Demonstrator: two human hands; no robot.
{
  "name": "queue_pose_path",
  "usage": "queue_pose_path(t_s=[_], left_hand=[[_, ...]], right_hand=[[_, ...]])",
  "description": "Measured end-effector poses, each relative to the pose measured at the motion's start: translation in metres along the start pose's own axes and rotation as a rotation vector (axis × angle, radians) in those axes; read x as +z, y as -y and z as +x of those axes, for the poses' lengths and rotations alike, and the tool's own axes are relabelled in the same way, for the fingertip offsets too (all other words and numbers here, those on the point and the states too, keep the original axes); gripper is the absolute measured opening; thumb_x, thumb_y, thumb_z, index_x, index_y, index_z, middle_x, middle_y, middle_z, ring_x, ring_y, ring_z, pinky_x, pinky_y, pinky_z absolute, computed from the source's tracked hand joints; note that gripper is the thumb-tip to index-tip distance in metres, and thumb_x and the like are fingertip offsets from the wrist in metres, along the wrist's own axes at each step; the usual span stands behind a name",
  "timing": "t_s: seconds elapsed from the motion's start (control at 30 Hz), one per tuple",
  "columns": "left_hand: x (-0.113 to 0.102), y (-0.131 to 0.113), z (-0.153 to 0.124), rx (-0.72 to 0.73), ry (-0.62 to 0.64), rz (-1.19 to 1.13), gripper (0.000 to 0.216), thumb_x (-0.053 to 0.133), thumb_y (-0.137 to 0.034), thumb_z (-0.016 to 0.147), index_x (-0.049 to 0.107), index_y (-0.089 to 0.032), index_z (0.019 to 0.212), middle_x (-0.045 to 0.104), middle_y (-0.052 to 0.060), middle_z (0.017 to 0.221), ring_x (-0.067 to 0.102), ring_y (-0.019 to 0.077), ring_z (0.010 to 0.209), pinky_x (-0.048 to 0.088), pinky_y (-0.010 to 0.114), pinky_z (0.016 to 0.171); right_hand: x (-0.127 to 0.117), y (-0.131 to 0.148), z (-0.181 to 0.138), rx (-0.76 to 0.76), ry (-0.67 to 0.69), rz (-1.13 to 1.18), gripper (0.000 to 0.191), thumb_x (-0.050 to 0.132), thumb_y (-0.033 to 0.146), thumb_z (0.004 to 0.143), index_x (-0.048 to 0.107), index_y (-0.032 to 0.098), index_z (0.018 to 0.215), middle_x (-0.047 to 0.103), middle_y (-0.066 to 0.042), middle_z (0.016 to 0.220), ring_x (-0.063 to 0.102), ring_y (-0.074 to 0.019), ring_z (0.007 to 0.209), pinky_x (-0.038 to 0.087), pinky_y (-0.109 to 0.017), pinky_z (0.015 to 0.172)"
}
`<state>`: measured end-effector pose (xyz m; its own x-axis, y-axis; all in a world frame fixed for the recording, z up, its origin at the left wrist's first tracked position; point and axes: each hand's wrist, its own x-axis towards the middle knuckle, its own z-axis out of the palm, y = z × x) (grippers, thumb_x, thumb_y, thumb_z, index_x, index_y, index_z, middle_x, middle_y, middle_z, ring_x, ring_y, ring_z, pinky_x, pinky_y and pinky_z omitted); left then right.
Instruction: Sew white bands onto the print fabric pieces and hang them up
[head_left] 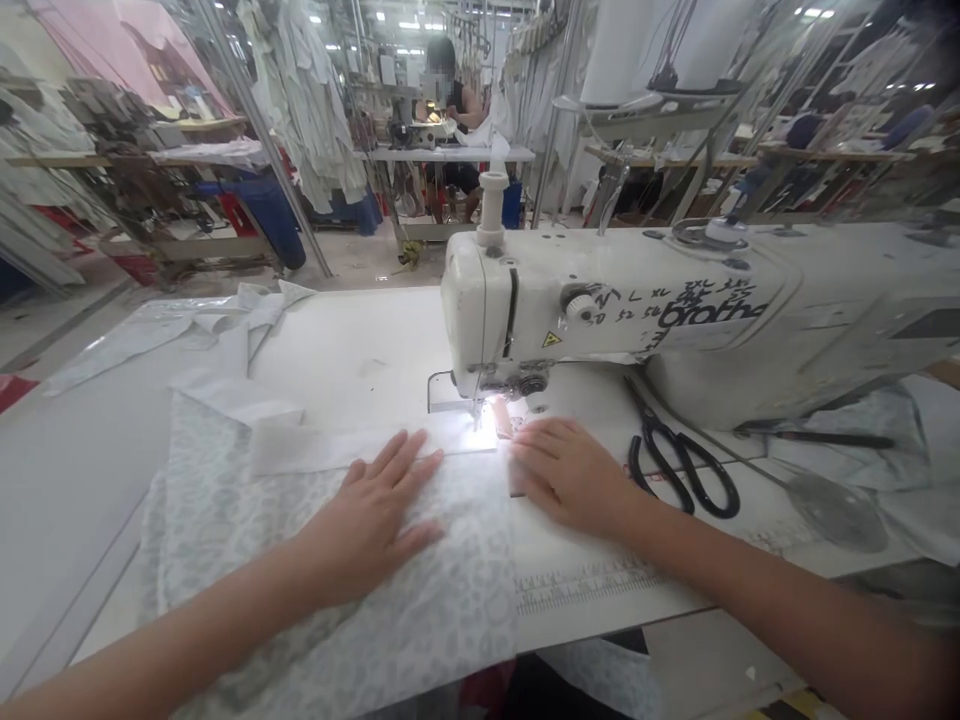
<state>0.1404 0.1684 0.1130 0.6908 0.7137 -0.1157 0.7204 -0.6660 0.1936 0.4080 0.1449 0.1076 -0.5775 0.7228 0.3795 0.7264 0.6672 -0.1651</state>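
My left hand (382, 500) lies flat with its fingers apart, pressing on pale leopard-print fabric (465, 590) and the edge of a plain white fabric strip (300, 447) laid across it. The strip runs under the lit needle area (478, 420) of a white sewing machine (585, 300). My right hand (570, 470) is just right of the needle, its fingers pressed together at the fabric's right edge. What its fingertips hold, if anything, is hidden. A small peach-coloured piece (501, 418) shows between the needle and those fingertips.
Black-handled scissors (686, 460) lie right of my right hand, by the machine's base. A printed ruler (585, 590) runs along the table's front edge. Fabric scraps (862, 440) lie at the right, more pale cloth (195, 330) at the back left. Another person (450, 100) sits at a machine beyond.
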Motion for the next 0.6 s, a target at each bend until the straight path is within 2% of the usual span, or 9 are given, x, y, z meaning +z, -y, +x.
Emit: queue_pose_path(t_s=[0.07, 0.13, 0.2, 0.33, 0.6], left_hand=[[-0.004, -0.003, 0.006, 0.001, -0.049, -0.039, 0.053, 0.037, -0.050, 0.089, 0.037, -0.024, 0.135, 0.028, 0.010, 0.146, 0.021, 0.0339, 0.135, 0.034, 0.060, 0.097], [-0.008, -0.008, 0.018, 0.052, -0.140, -0.089, 0.042, 0.041, -0.043, 0.089, 0.047, -0.021, 0.125, 0.041, 0.010, 0.138, 0.029, 0.0293, 0.132, 0.035, 0.054, 0.101], [-0.008, -0.011, 0.030, 0.143, -0.198, -0.143, 0.035, 0.046, -0.036, 0.089, 0.050, -0.020, 0.120, 0.048, 0.009, 0.131, 0.036, 0.0250, 0.128, 0.036, 0.046, 0.103], [-0.002, -0.010, 0.044, 0.254, -0.166, -0.169, 0.041, 0.049, -0.034, 0.087, 0.046, -0.020, 0.126, 0.047, 0.007, 0.132, 0.037, 0.0231, 0.126, 0.036, 0.042, 0.105], [-0.001, -0.005, 0.043, 0.270, -0.138, -0.119, 0.044, 0.045, -0.037, 0.088, 0.043, -0.022, 0.130, 0.044, 0.006, 0.136, 0.033, 0.0255, 0.129, 0.032, 0.044, 0.105]], right_hand=[[-0.001, -0.006, 0.007, -0.011, -0.018, -0.006, 0.021, 0.043, 0.022, 0.088, 0.057, 0.014, 0.102, 0.061, -0.011, 0.101, 0.052, -0.0249, 0.098, 0.042, -0.042, 0.087], [0.001, -0.009, 0.014, -0.054, 0.006, -0.006, 0.025, 0.044, 0.023, 0.087, 0.054, 0.013, 0.109, 0.059, -0.012, 0.108, 0.051, -0.0250, 0.098, 0.043, -0.041, 0.084], [0.004, -0.010, 0.017, -0.103, 0.050, 0.016, 0.029, 0.046, 0.022, 0.087, 0.052, 0.014, 0.113, 0.057, -0.011, 0.113, 0.049, -0.0248, 0.102, 0.043, -0.041, 0.086], [0.010, -0.010, 0.012, -0.115, 0.073, 0.073, 0.026, 0.047, 0.022, 0.087, 0.055, 0.014, 0.111, 0.059, -0.009, 0.112, 0.047, -0.0243, 0.107, 0.040, -0.041, 0.092], [0.012, -0.013, 0.007, -0.105, 0.054, 0.059, 0.030, 0.048, 0.026, 0.087, 0.056, 0.012, 0.113, 0.059, -0.010, 0.115, 0.047, -0.0266, 0.108, 0.040, -0.043, 0.092]])
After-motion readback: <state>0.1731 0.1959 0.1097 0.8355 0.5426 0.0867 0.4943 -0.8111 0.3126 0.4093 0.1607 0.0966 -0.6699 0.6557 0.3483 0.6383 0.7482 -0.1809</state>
